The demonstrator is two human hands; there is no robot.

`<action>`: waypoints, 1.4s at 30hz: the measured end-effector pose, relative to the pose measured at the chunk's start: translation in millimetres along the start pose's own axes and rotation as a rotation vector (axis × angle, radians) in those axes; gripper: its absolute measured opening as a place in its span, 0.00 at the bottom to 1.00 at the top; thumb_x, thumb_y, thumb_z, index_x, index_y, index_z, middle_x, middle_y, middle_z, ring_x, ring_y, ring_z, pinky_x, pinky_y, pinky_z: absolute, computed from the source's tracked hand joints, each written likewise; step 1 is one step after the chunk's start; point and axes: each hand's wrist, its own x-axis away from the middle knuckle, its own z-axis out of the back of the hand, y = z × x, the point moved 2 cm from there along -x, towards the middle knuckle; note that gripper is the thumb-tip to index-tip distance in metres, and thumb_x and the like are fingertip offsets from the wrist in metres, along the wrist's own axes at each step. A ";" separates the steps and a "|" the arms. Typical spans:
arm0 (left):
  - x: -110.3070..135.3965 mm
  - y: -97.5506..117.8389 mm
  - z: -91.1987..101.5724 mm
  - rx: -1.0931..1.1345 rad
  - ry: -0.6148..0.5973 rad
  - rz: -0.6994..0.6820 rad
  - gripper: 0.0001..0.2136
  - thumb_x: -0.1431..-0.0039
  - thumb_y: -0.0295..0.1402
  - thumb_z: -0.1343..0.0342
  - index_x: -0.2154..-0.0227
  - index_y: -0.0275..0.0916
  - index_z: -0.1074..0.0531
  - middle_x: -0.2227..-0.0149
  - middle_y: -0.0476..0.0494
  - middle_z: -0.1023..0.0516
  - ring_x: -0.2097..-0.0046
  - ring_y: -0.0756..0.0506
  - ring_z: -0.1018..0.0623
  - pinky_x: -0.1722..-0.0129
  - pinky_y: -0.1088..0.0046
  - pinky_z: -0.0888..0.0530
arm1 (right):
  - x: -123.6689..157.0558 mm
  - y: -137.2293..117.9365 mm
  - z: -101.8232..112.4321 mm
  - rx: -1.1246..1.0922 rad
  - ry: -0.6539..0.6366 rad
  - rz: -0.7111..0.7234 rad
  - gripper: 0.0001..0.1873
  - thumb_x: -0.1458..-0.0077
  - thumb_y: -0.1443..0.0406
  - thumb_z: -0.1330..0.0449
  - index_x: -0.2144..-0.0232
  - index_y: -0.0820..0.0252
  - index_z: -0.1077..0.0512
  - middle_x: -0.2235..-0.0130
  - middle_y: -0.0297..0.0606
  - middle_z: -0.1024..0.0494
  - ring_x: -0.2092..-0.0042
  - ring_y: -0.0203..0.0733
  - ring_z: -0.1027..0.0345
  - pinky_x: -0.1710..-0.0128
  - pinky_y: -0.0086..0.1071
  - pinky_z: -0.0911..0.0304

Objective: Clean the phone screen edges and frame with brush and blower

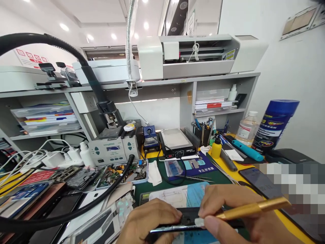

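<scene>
At the bottom centre, my left hand (153, 218) is closed around the near left part of a dark, phone-like slab (189, 215) with a shiny edge, tilted over the mat. My right hand (233, 200) pinches a slim gold-handled tool (254, 209) whose handle points right. A small pale piece (199, 222) shows at the slab's edge beside my right fingertips; whether it is the tool's tip I cannot tell. Both hands cover much of the slab. Beneath them lies a blue and white sheet (196, 193) on the green mat.
Phone parts (114, 217) and a tray of circuit boards (146, 166) crowd the left, crossed by a black hose (101, 200). Behind stand a grey control station (109, 152) and a flat heating plate (175, 139). A phone (259, 183) and blue spray can (276, 125) are right.
</scene>
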 end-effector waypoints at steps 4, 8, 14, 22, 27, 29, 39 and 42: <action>-1.4 0.4 0.0 -0.024 0.039 -0.013 0.23 0.41 0.18 0.39 0.48 0.51 0.24 0.56 0.46 0.14 0.55 0.44 0.15 0.53 0.69 0.18 | 0.9 -3.1 -1.4 0.005 -0.033 0.098 0.01 0.42 0.58 0.35 0.67 0.43 0.23 0.71 0.37 0.19 0.69 0.51 0.24 0.67 0.43 0.29; 0.2 -1.1 0.3 -0.065 0.076 -0.059 0.20 0.41 0.18 0.38 0.49 0.45 0.23 0.58 0.45 0.14 0.58 0.46 0.15 0.55 0.74 0.19 | -0.6 -10.1 -2.3 0.012 -0.005 0.176 0.07 0.44 0.69 0.37 0.66 0.50 0.24 0.71 0.33 0.20 0.68 0.44 0.23 0.67 0.34 0.30; -0.8 -1.5 1.4 -0.073 0.078 -0.055 0.19 0.41 0.18 0.37 0.50 0.44 0.23 0.58 0.46 0.14 0.58 0.47 0.15 0.54 0.77 0.20 | -3.9 -15.2 -5.4 0.001 0.044 0.241 0.12 0.46 0.74 0.37 0.66 0.50 0.25 0.70 0.28 0.21 0.69 0.37 0.24 0.67 0.27 0.33; -0.2 -0.1 0.1 -0.054 0.106 0.010 0.17 0.41 0.18 0.38 0.53 0.45 0.21 0.60 0.50 0.14 0.60 0.50 0.15 0.56 0.80 0.21 | -7.7 -20.6 0.9 0.063 -0.013 0.276 0.15 0.48 0.76 0.35 0.64 0.50 0.25 0.69 0.28 0.19 0.67 0.37 0.23 0.65 0.25 0.29; 1.4 -0.7 0.1 -0.033 0.096 0.098 0.13 0.38 0.22 0.40 0.56 0.47 0.20 0.61 0.53 0.14 0.61 0.51 0.15 0.58 0.82 0.21 | -8.1 -17.1 0.9 0.069 0.011 0.258 0.12 0.44 0.73 0.34 0.63 0.48 0.24 0.67 0.30 0.17 0.63 0.41 0.21 0.65 0.28 0.27; 1.4 -0.3 -0.1 -0.029 0.077 0.160 0.11 0.36 0.24 0.40 0.57 0.46 0.20 0.61 0.53 0.14 0.60 0.51 0.16 0.58 0.81 0.22 | -8.8 -15.7 2.2 0.068 -0.034 0.264 0.10 0.43 0.71 0.34 0.63 0.49 0.23 0.67 0.30 0.17 0.62 0.42 0.21 0.65 0.28 0.26; -3.0 2.1 2.7 0.022 0.080 0.368 0.07 0.35 0.32 0.41 0.63 0.44 0.17 0.65 0.50 0.14 0.63 0.49 0.17 0.62 0.80 0.26 | -14.0 -8.3 5.3 0.024 -0.136 0.289 0.09 0.40 0.73 0.33 0.61 0.52 0.23 0.62 0.29 0.16 0.59 0.36 0.22 0.56 0.25 0.27; -3.0 1.9 3.0 0.016 0.079 0.403 0.07 0.35 0.35 0.41 0.64 0.42 0.17 0.67 0.50 0.15 0.66 0.49 0.18 0.64 0.79 0.27 | -14.7 -7.0 2.8 0.029 -0.124 0.279 0.08 0.41 0.71 0.32 0.62 0.53 0.22 0.61 0.30 0.15 0.59 0.37 0.22 0.55 0.25 0.27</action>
